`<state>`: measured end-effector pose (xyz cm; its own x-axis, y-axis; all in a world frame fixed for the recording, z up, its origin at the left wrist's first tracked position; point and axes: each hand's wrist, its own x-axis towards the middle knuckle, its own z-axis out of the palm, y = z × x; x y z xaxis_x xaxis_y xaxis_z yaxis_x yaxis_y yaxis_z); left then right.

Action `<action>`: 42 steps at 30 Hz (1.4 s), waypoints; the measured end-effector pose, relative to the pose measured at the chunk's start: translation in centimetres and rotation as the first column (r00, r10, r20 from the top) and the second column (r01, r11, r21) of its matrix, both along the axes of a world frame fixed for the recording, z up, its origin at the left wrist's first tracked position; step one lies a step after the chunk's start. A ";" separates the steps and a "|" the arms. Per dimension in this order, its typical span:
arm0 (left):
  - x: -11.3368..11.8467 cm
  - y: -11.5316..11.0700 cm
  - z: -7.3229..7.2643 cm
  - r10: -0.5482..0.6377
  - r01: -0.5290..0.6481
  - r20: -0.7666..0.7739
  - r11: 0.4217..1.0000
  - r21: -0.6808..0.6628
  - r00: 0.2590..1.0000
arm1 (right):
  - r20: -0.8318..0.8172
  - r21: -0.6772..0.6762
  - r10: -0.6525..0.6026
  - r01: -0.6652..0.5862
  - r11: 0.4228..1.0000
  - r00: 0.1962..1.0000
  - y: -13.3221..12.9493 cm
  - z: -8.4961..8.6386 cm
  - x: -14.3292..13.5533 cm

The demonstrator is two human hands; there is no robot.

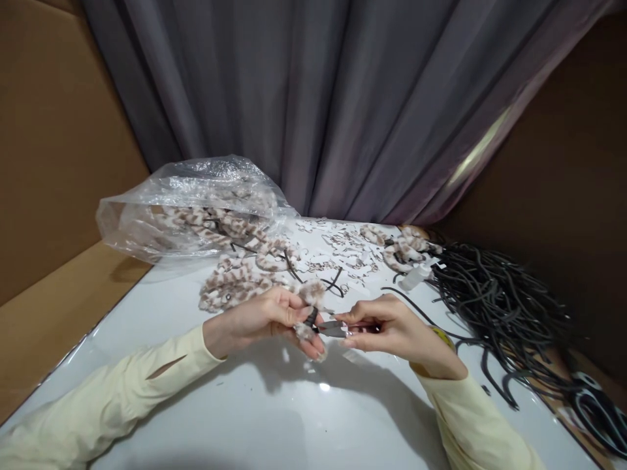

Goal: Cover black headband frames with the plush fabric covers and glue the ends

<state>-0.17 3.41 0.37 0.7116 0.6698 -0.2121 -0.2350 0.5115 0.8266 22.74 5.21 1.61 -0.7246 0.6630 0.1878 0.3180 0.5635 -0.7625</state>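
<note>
My left hand [277,320] grips a fluffy white-and-brown plush piece [312,293] with a black band [311,316] around its middle. Thumb and fingers pinch it close to that band. In my right hand [386,324] is a pair of small thread snips [333,328], its blades pointing left at the black band. The blade tips reach the band or lie just beside it; whether they touch cannot be made out. Behind my left hand lies a heap of the same spotted plush [230,281] on the white table [304,418].
A clear plastic bag [191,196] with more plush stands at the back left. Small scraps [343,245] litter the table's far part. On the right are a pile of black cords [494,313], a small white bottle [415,277] and black-handled scissors [597,411]. Cardboard walls [59,130] flank the table.
</note>
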 end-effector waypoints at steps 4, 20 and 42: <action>0.1 -0.1 0.0 -0.017 0.017 0.000 1.000 -0.010 1.000 | 0.006 -0.020 0.026 -0.026 0.999 1.000 -0.2 0.0 0.1; -0.1 0.2 -0.5 -0.076 0.077 -0.039 0.997 0.007 0.996 | -0.043 0.047 0.083 -0.081 0.996 0.996 -0.3 -0.1 -0.1; 0.1 0.3 0.1 0.277 -0.222 -0.133 0.919 0.324 0.952 | -0.058 0.389 -0.249 0.252 0.886 0.967 -2.6 -0.8 -0.9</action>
<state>-0.06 3.76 0.47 0.4836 0.8720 -0.0759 -0.1621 0.1744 0.9712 21.81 2.61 0.78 -0.5423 0.6948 0.4725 0.4842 0.7180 -0.5000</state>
